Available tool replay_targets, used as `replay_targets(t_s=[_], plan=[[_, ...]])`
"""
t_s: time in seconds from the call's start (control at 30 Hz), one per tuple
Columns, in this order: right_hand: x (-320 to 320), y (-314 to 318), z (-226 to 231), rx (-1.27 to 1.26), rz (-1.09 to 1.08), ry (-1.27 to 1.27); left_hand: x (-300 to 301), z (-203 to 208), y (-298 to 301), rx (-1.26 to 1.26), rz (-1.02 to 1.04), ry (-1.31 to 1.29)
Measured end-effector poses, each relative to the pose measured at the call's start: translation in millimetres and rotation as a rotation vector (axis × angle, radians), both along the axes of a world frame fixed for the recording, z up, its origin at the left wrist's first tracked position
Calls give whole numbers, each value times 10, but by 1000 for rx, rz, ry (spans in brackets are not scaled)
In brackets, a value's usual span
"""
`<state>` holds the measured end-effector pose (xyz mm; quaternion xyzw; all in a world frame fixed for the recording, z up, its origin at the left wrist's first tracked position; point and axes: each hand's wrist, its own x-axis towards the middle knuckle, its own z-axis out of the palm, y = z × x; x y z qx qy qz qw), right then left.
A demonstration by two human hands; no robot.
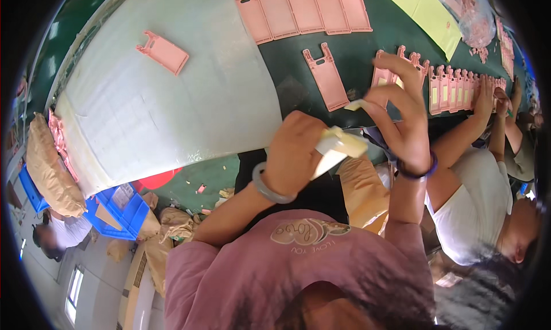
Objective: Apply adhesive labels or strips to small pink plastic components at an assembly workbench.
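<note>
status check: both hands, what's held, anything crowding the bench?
Left hand gripping pale yellow strips. Right hand pinching one small strip piece above pink case. Co-worker's hands on the case row at right.

A clear plastic bag [472, 11] of pink pieces lies at the far right end of the bench, beside a yellow-green sheet. Brown paper sacks [53, 166] slump at the left edge below the white sheet, with more crumpled brown paper packaging [361, 189] under the bench near the middle. A small pale label [122, 195] rests inside a blue crate [123, 215] on the floor.
</note>
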<state>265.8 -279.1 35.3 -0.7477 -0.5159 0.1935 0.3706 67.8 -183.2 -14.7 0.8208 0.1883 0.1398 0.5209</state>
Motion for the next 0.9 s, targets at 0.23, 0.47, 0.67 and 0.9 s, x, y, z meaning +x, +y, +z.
replay_targets(t_s=[0.23, 0.47, 0.67, 0.9], plan=[[207, 372, -485, 7, 291, -120, 197, -59, -178, 381, 34, 105], [34, 416, -486, 31, -87, -510, 178, -119, -189, 512, 52, 189], [-92, 163, -368, 148, -90, 61, 95, -92, -76, 329, 75, 82], [-423, -21, -241, 95, 52, 388, -54, 32, 14, -231, 72, -66]])
